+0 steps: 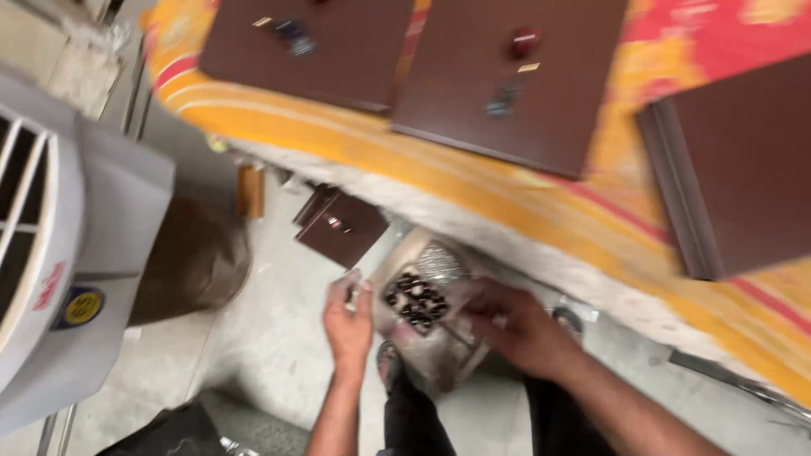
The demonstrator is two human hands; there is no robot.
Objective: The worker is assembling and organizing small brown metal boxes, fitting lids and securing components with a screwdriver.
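Both hands work low over the floor, below the near edge of the bench (473, 198) with its orange and red cloth. The left hand (348, 319) pinches the left edge of a clear plastic bag (422, 325), fingers closed narrow on it, while the right hand (507, 325) curls over the bag's right side — whether its fingers hold a piece I cannot tell, the view is blurred. Inside the bag sits a cluster of small dark fittings (416, 301). To handle this well, I'd judge the bag's mouth should stay level and taut so nothing spills. Brown panels (515, 80) lie on the bench above — a smaller brown piece (342, 226) rests beneath it, left.
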